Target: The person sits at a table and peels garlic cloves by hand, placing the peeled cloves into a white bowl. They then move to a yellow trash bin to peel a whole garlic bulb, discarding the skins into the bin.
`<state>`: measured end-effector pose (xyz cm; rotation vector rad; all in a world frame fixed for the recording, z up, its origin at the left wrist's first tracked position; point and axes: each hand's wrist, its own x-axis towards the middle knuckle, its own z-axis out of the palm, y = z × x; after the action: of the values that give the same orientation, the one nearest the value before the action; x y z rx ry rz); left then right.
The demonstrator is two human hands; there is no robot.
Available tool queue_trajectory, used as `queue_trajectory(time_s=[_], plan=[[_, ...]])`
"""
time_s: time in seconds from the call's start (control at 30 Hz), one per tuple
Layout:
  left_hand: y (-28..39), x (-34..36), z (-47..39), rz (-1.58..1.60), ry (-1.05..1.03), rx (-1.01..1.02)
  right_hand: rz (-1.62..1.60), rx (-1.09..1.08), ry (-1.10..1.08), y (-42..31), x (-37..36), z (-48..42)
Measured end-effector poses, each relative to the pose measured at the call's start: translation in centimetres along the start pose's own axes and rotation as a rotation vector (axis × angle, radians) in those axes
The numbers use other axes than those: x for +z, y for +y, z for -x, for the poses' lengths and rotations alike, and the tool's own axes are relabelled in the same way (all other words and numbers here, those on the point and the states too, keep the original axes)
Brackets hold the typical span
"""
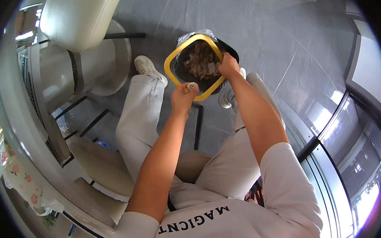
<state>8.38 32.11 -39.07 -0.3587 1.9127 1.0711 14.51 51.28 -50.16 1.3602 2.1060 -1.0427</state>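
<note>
A dark waste bin with a yellow squarish rim point(172, 51) is before me, between my knees. Brown, crumbly-looking refuse point(200, 61) is visible inside it. Part of a clear plastic liner point(201, 33) sticks out past the far edge. My right hand point(229, 66) grips the right side of the rim. At the near left corner, my left hand point(183, 98) pinches a small whitish, rolled-looking piece point(192, 85) right beside the rim. Whether the left fingers also hold the rim is hard to tell.
Grey floor tiles point(253, 23) surround the bin. Left are a cream padded chair point(79, 21), a beige seat point(101, 163) and a long table edge point(23, 119) with a peach-patterned package point(23, 175). A glossy glass-fronted unit point(353, 158) is close on my right.
</note>
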Motion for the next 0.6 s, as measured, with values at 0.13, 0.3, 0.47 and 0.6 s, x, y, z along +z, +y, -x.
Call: queue_trajectory(time_s=[0.13,0.3,0.47,0.6], plan=[[-2.3,-0.4,-2.1,0.195,-0.035,-0.038,0.060,-0.229,0.318,-2.1,-3.5,2.8],[-2.7,1.0,-2.7,0.290,-0.149,-0.096,0.303,-0.352,0.424,-2.1,-5.5,1.7],[-2.2,3.1,-3.4,0.272,-0.096,-0.161,0.236,-0.256,0.478,-1.0,-4.6,-0.5],[-2.8,3.3,-3.9,0.311,-0.022,-0.244,0.157,-0.155,0.342,-0.6,-4.5,-0.5]])
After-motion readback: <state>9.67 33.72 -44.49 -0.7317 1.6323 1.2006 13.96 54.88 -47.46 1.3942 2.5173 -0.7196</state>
